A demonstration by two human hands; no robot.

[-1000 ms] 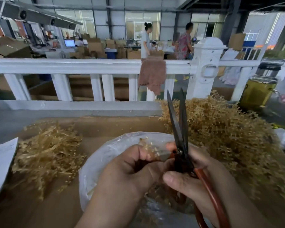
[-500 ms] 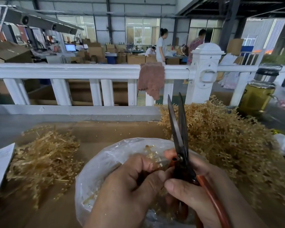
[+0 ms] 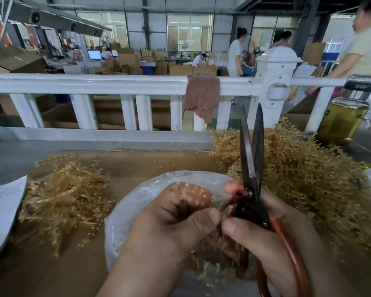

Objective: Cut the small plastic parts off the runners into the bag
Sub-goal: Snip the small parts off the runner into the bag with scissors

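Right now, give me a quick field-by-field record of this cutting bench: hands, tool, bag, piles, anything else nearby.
left hand: grips a runner over the bag
right hand: holds the scissors, blades pointing up, slightly apart
bag: clear plastic, open, under both hands
right pile: large golden heap, right of the bag
left pile: smaller straw-like heap, left of the bag
nearby: jar of yellow liquid at far right; brown cloth draped on the white railing

No writing, label or number can be read anywhere.
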